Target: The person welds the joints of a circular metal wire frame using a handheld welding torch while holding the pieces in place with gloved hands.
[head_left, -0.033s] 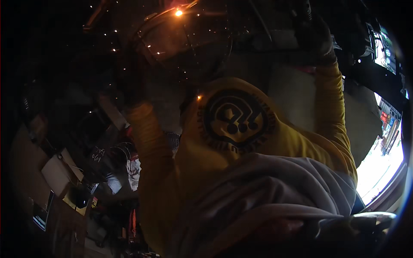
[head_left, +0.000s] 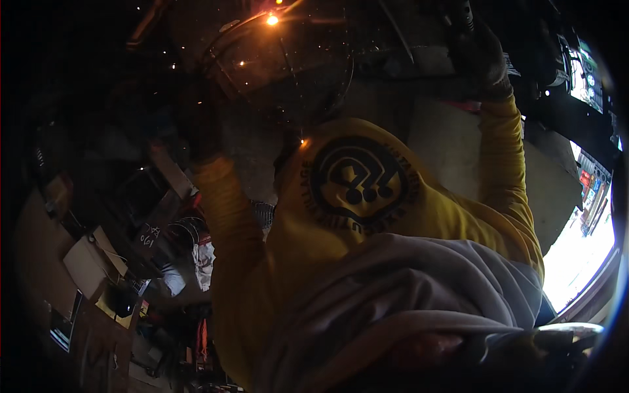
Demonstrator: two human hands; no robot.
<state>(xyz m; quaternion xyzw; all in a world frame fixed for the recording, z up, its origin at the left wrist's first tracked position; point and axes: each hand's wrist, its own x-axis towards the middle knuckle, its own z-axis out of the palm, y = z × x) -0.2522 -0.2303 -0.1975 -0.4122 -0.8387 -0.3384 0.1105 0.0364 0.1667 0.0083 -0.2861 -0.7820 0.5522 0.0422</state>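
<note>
A bright orange glow (head_left: 272, 19) burns at the top, with sparks scattered around and below it. My left hand (head_left: 204, 121) is up below and left of the glow, almost lost in darkness. Its fingers and anything in them are hidden. Raised at the upper right, my right hand (head_left: 483, 59) looks dark and curled. Against it is a dark ribbed cylindrical piece (head_left: 468, 14), too dim to name. A curved outline (head_left: 350, 65), thin and see-through, rings the area under the glow; whether it is an object or a reflection is unclear.
A cardboard box (head_left: 85, 265) and a dark box with pale marks (head_left: 149, 234) lie among clutter at the left. A flat panel (head_left: 553, 177) stands beside my right sleeve. Daylight comes through an opening (head_left: 583, 255) at the far right. One small spark (head_left: 303, 141) is at my yellow shirt.
The sparks lie in different places, with fewer at the upper left, and the light on my shirt is a little brighter. Both arms look unmoved.
</note>
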